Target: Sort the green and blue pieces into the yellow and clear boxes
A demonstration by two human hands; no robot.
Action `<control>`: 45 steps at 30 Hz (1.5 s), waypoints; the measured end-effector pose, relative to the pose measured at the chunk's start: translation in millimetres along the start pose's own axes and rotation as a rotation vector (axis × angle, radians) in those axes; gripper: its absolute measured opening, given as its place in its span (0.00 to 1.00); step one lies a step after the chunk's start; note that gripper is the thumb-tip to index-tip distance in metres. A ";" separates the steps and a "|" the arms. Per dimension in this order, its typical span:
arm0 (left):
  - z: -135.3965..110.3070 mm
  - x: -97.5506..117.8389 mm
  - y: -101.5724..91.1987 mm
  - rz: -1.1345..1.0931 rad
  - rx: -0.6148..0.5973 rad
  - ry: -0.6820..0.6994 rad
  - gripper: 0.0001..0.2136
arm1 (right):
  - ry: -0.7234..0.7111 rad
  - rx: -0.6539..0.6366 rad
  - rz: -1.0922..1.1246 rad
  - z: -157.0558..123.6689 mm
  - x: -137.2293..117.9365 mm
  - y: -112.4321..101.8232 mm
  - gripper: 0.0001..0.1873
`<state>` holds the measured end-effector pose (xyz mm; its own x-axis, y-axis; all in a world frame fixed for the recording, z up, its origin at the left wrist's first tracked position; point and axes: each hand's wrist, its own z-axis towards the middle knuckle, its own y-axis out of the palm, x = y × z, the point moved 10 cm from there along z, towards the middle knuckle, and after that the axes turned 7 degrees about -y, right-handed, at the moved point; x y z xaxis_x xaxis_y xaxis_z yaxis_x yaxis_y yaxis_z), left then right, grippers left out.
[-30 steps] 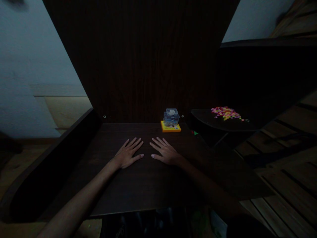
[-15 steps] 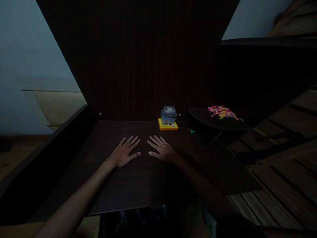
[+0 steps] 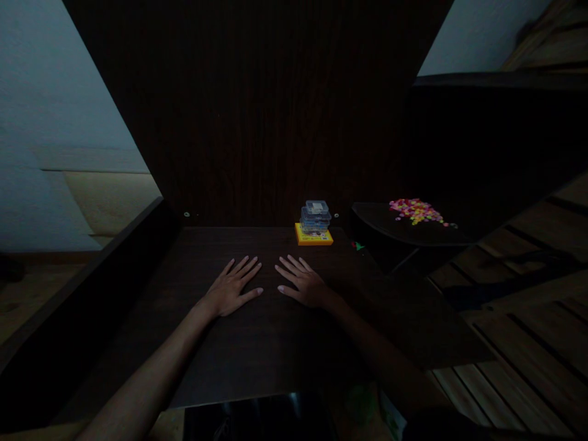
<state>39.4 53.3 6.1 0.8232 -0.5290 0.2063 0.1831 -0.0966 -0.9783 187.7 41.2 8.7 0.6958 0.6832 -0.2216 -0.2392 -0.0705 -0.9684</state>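
Left hand (image 3: 228, 293) and right hand (image 3: 307, 288), lower centre of frame: palms down, fingers (image 3: 250, 275) extended, spread wide, contacting the tabletop (image 3: 257, 355). Stacked clear boxes (image 3: 316, 218) stand beyond.

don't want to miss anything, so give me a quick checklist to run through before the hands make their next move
1. Hands free: ok. The left hand and right hand lie palm down, fingers spread, holding nothing.
2. Hands apart from the stack: ok. Neither touches the yellow box near the back of the desk.
3. Clear boxes stacked on the yellow box: ok. They look upright.
4. Clear boxes' lids fully shut: cannot tell. Too small and dark.
5. Colourful bits contained: not ok. They lie in a loose heap on the shelf.
6. Good light: not ok. The scene is dim.
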 end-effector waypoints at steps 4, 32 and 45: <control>-0.2 0.9 0.4 0.006 -0.010 -0.003 0.33 | -0.011 0.013 -0.006 -0.5 -0.7 -0.1 0.34; -1.5 2.4 -1.8 0.027 0.000 0.021 0.33 | 0.022 -0.049 0.016 1.7 1.9 0.9 0.37; -2.5 1.7 0.1 0.029 -0.006 0.035 0.32 | 0.002 -0.027 0.021 0.7 3.6 4.2 0.35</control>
<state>39.5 50.3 6.3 0.8087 -0.5609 0.1773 0.1560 -0.0862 -0.9840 188.7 43.9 3.9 0.6918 0.6803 -0.2422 -0.2358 -0.1042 -0.9662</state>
